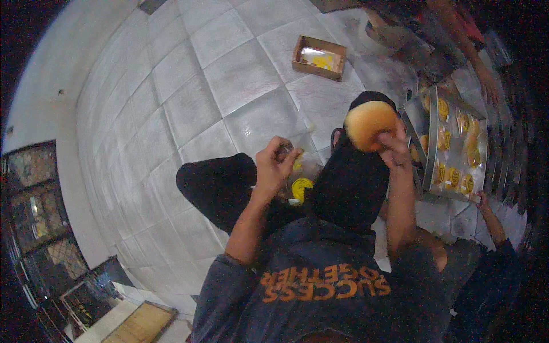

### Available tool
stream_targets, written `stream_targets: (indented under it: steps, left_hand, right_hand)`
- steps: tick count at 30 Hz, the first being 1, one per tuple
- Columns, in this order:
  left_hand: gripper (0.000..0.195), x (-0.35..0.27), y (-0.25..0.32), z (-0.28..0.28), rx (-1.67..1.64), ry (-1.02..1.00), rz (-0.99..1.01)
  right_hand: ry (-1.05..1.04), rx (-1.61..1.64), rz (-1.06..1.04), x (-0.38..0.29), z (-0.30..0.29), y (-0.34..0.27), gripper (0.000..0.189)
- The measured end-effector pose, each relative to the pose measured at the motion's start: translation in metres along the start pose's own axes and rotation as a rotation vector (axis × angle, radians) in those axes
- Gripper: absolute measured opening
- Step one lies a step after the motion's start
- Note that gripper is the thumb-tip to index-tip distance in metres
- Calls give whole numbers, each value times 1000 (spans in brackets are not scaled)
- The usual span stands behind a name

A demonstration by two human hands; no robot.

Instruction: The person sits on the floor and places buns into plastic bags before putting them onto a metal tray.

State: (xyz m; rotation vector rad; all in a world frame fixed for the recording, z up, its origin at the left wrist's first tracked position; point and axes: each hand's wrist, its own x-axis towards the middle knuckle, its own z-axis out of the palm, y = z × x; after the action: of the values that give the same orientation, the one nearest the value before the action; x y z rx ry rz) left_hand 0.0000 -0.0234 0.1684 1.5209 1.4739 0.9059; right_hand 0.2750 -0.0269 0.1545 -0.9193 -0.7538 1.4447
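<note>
My right hand [393,150] grips a round golden bread bun [369,123], raised above my right leg. The bun and fingers are slightly blurred. My left hand [276,160] pinches the upper part of a clear plastic bag [311,165] between thumb and fingers. The bag hangs between my legs and bears a round yellow label [301,189] with print. Its outline is faint against the floor tiles, so I cannot tell whether its mouth is spread. Bun and bag are apart.
A metal tray [458,192] at the right holds several bagged buns with yellow labels. Another person's hand [481,199] touches its near edge; another arm [480,73] reaches in beyond it. An open cardboard box [339,70] with labelled bags stands on the tiled floor [240,81].
</note>
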Motion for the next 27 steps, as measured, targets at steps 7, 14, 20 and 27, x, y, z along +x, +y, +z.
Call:
stream_targets:
  steps: [7,14,20,27]
  left_hand:
    - [20,-26,22,-74,402,-203,430]
    - [21,-42,18,-81,296,83,548]
    - [35,-75,6,-11,31,506,532]
    - [31,-80,1,0,120,186,403]
  right_hand:
    - [-511,-838,-252,11,123,-77,53]
    - [-677,-1054,-213,-29,151,-30,42]
    - [-82,-259,32,-93,151,58,51]
    - [-274,158,462,-88,140,53,43]
